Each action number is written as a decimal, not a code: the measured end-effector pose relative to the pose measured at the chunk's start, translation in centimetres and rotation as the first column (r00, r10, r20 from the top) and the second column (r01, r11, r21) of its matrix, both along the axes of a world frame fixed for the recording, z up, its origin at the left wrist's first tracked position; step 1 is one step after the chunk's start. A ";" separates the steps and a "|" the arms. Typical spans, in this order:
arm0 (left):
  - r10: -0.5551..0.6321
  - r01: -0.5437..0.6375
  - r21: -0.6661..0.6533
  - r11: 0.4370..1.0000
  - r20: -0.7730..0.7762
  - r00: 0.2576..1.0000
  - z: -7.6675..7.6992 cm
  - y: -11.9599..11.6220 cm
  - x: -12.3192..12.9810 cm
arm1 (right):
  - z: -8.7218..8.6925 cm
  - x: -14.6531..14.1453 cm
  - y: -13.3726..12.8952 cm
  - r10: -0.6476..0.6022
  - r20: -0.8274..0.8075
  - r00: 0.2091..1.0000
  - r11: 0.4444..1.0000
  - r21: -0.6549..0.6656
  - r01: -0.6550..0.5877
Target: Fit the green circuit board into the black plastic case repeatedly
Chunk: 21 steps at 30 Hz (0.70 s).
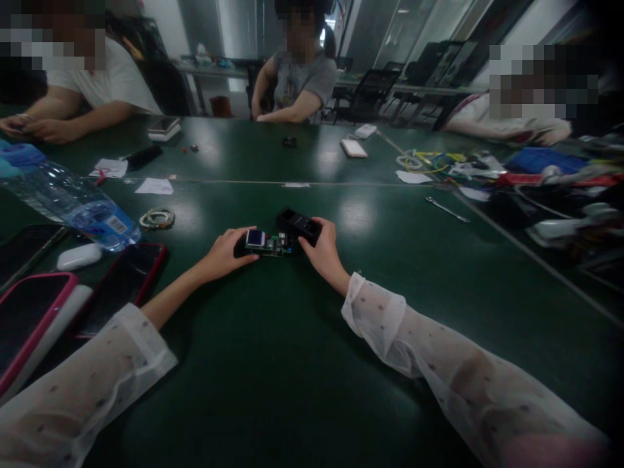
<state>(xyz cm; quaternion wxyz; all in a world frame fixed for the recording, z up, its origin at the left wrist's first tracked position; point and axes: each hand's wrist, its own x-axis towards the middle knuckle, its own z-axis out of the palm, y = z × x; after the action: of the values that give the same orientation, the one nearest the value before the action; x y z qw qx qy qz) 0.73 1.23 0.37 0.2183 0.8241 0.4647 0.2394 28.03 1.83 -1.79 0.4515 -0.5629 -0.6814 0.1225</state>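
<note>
My left hand (229, 252) is closed on the left end of a small circuit board (273, 244), which carries a little screen (255, 238) and green electronics. Thumb in front and fingers behind, it keeps the board's face turned up. Between the thumb and fingers of my right hand (324, 246) is a black plastic casing (297, 224) with cut-out openings, tilted just behind the board's right end. The two parts lie very close together; whether they touch, I cannot tell.
A water bottle (88, 201), phones (124, 283), an earbud case (78, 257) and a bracelet (156, 218) lie to the left. A wrench (446, 209) and tangled cables (429, 161) are at right. People sit across the green table (273, 364).
</note>
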 end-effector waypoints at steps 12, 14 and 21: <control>-0.003 0.003 0.005 1.000 0.006 1.000 0.1 -0.1 0.0 | 0.3 0.0 -0.2 0.021 -0.010 1.000 1.000 -0.018 -0.021; -0.002 0.002 0.000 1.000 0.009 1.000 0.0 -0.1 0.0 | 0.3 0.0 -0.2 0.020 -0.009 1.000 1.000 -0.022 -0.020; 0.004 -0.004 -0.002 1.000 0.006 1.000 0.1 -0.1 0.1 | 0.3 -0.1 -0.2 -0.012 -0.005 1.000 1.000 -0.028 0.012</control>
<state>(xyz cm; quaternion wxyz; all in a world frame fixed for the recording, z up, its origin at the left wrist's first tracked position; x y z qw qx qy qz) 0.80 1.10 0.44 0.2202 0.8221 0.4659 0.2419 27.91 1.64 -1.45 0.4463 -0.5729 -0.6749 0.1307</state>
